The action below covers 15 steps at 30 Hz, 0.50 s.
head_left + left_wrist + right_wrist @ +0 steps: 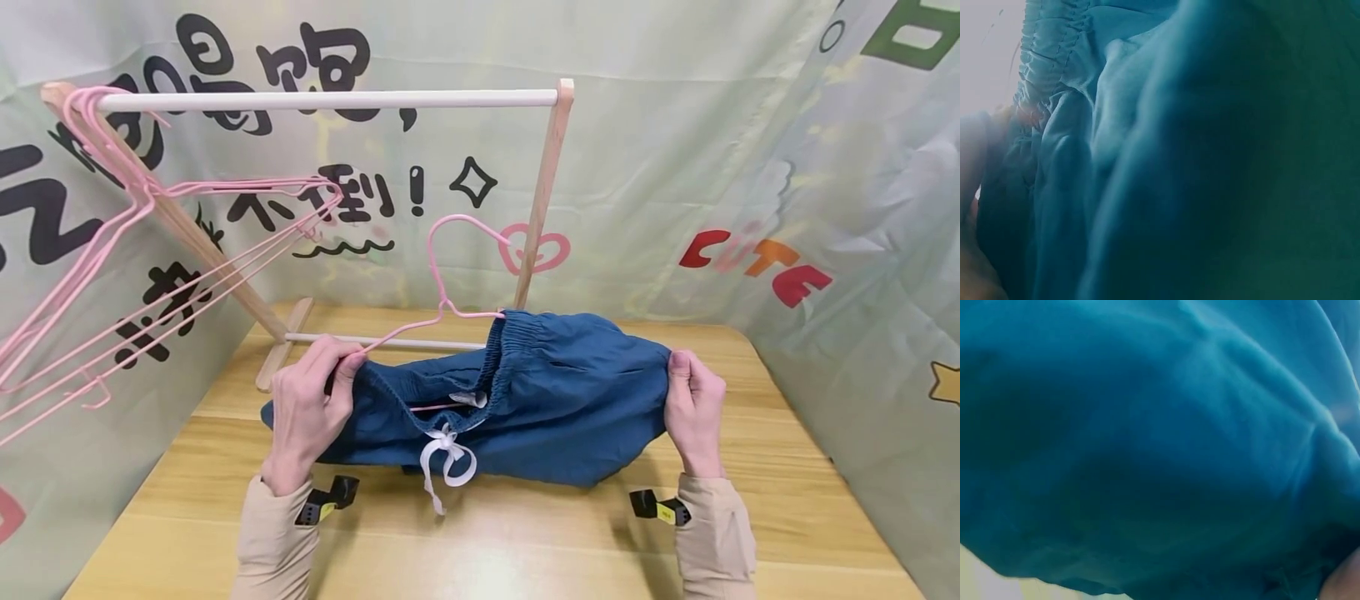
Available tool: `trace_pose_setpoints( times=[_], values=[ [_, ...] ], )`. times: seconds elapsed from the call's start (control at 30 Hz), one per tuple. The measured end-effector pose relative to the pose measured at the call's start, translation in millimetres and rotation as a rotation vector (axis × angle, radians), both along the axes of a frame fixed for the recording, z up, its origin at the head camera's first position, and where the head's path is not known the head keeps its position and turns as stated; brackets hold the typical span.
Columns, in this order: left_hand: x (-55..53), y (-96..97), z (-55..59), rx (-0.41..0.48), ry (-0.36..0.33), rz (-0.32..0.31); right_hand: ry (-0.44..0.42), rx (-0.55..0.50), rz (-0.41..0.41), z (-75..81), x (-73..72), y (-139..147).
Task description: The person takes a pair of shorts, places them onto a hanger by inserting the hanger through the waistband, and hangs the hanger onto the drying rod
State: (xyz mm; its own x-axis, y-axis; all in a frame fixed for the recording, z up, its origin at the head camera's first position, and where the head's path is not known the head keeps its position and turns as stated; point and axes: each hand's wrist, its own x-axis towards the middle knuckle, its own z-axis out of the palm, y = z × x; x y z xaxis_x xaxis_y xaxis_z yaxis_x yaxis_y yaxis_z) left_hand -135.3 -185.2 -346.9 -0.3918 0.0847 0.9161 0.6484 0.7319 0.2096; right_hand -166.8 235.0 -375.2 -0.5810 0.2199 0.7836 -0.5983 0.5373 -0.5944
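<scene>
Blue drawstring shorts with a gathered elastic waist and a white bow are stretched sideways between both hands. A pink clothes hanger sits in the waist opening, its hook standing up above the cloth. At the left, my left hand pinches the waistband, thumb and fingertips right at the hanger's sloping arm. My right hand grips the far right side of the shorts with the thumb on top. Blue cloth fills most of the left wrist view, and more of it covers the right wrist view.
Behind the shorts stands a rack with wooden legs and a white rail. Several pink hangers hang at its left end. Under everything is a wooden table; a printed cloth backdrop surrounds it.
</scene>
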Motion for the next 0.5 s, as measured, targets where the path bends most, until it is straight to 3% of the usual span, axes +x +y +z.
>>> trace_pose_setpoints(
  times=[0.3, 0.5],
  values=[
    [-0.3, -4.6, 1.0, 0.033, 0.017, -0.014, -0.017, -0.072, 0.003, -0.9, -1.0, 1.9],
    [0.6, -9.0, 2.5, 0.134, 0.035, -0.016, 0.031, -0.125, -0.013, 1.7, 2.7, 2.6]
  ],
)
